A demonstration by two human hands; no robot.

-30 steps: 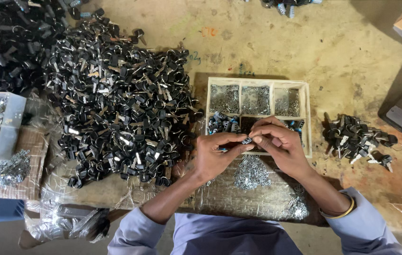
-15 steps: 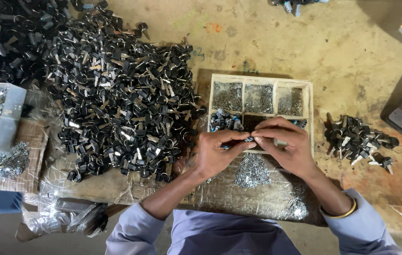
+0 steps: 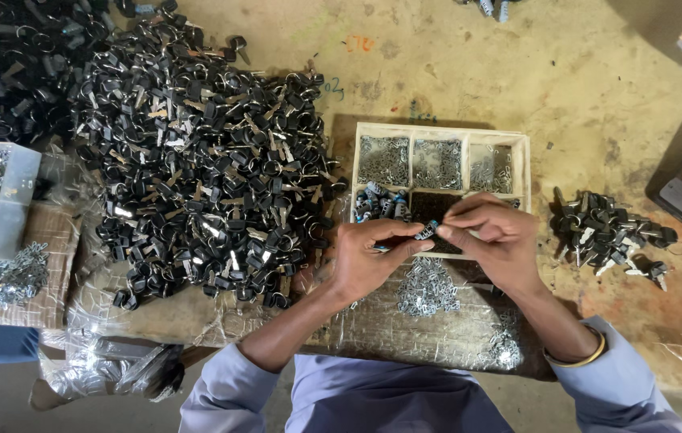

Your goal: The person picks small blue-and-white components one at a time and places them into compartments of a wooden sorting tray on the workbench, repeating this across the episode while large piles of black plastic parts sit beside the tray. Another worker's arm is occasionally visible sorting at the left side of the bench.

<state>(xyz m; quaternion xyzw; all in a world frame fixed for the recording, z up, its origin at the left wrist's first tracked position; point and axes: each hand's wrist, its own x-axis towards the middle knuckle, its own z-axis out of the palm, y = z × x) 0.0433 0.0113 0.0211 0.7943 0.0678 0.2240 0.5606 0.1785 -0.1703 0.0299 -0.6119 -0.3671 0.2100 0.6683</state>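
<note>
Fingertips of left hand [image 3: 365, 261] and right hand [image 3: 492, 236] pinched together on small dark key part [image 3: 425, 232], held over front edge of wooden compartment tray [image 3: 524, 172]. Loose metal clips [image 3: 427, 287] just below; big black key pile [image 3: 197, 168] on left.

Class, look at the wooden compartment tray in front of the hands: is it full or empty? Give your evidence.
Partly filled. The wooden tray holds small silvery metal parts in its back compartments, which are not heaped to the rim; its front row is partly hidden by both hands.

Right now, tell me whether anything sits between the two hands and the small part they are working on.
Nothing visible does. The left hand and right hand both already pinch the small dark part at their fingertips, above the front edge of the wooden compartment tray.
</note>
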